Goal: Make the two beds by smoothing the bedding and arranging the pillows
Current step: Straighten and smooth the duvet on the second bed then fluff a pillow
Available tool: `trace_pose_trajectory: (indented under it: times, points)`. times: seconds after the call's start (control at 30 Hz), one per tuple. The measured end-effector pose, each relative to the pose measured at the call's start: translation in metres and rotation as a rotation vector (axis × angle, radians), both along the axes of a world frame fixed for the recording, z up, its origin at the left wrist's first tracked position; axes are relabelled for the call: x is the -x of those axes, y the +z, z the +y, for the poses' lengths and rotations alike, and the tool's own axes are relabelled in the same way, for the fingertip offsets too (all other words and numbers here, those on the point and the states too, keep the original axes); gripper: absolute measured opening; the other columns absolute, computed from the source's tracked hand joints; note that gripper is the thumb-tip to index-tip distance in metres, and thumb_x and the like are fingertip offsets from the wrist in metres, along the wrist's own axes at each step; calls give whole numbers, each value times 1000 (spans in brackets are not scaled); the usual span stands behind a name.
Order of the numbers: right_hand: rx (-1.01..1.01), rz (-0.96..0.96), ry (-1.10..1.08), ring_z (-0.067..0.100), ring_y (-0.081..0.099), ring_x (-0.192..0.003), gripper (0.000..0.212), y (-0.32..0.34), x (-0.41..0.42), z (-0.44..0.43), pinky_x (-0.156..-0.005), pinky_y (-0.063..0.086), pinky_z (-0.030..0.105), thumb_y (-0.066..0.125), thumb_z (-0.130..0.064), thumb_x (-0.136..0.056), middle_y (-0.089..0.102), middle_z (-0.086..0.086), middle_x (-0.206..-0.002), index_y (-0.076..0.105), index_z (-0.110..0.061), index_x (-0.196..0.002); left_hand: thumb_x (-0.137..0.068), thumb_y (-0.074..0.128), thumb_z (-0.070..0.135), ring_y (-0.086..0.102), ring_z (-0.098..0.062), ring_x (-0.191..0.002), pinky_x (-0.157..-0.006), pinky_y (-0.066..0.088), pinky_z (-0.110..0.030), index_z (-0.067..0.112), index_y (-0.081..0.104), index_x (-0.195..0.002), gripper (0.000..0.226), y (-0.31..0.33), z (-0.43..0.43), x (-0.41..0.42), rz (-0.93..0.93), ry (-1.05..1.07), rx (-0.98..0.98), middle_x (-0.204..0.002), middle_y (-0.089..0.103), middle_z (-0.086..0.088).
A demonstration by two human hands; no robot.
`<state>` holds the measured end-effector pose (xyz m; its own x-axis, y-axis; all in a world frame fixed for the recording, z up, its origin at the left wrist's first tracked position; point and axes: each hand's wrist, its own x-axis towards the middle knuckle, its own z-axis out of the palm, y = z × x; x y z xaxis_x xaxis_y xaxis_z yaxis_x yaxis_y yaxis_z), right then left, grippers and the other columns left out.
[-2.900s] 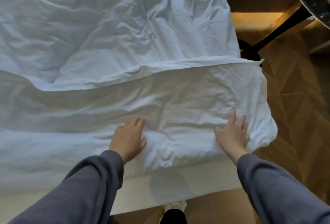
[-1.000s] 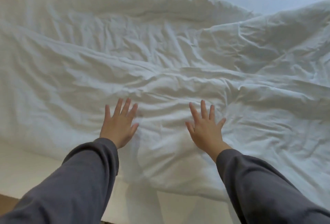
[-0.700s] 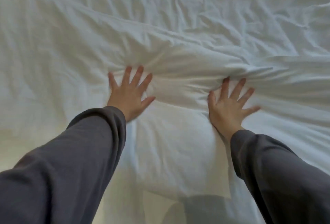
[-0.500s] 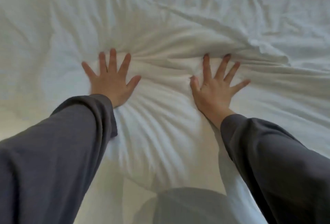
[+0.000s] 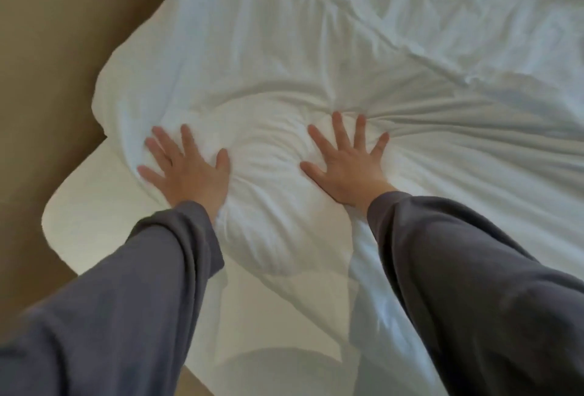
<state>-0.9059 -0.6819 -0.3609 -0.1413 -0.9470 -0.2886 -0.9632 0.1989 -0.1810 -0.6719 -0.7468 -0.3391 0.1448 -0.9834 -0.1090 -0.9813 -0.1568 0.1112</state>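
A white, creased duvet (image 5: 316,48) covers most of the bed and ends in a rounded corner at the left. My left hand (image 5: 186,168) presses flat on it near that corner, fingers spread. My right hand (image 5: 347,161) presses flat a little to the right, fingers spread, with folds fanning out from it toward the right. Between the hands the duvet bulges up in a soft mound. Below the duvet's edge lies the bare white mattress (image 5: 94,225) with its rounded corner. No pillow is in view.
A tan floor (image 5: 47,79) runs along the left side of the bed and past the mattress corner. My grey sleeves fill the lower part of the view.
Both hands have slid leftward across the duvet toward the bed's left corner, still flat and spread. The floor and the mattress corner have come into view at the left.
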Motion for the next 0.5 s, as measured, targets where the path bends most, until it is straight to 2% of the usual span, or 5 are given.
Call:
trace_pose_trajectory:
  times: [0.07, 0.17, 0.23, 0.33, 0.5]
  points:
    - [-19, 7, 25, 38, -18, -147, 72, 8, -3, 20, -108, -6, 73, 17, -74, -90, -19, -1, -162, -6, -44, -152, -87, 50, 59, 19, -32, -145, -114, 22, -53, 15, 15, -152, 86, 9, 19, -13, 370, 359, 80, -159, 15, -13]
    - [-47, -12, 36, 35, -16, -147, 70, 18, -16, 55, -111, -4, 69, 15, -70, -91, -18, -1, -162, -7, -43, -152, -82, 59, 62, 55, -29, -115, -99, 45, -44, 16, 36, -141, 79, 31, 26, -31, 1010, 864, 2, -134, 52, -7]
    - [-62, -60, 18, 35, -18, -147, 69, 31, -24, 67, -112, -5, 68, 16, -70, -92, -18, 0, -162, -5, -43, -152, -85, 65, 51, 63, -22, -89, -80, 54, -37, 17, 53, -119, 49, 53, 23, -25, 1270, 870, -194, -106, 65, -3]
    - [-96, -204, -46, 34, -19, -147, 65, 52, -49, 69, -111, -6, 69, 20, -65, -94, -17, 0, -162, -3, -44, -152, -85, 63, 15, 62, -22, -83, -70, 53, -30, 15, 55, -105, 22, 85, 6, -28, 1117, 678, -126, -91, 63, -1]
    - [-184, -298, 17, 36, -24, -145, 67, 78, -109, 94, -109, -7, 71, 18, -69, -93, -23, 3, -161, -5, -47, -151, -83, 59, 11, 60, -32, -101, -81, 52, -38, 4, 61, -118, 36, 114, 30, -102, 718, 609, -3, -110, 61, -10]
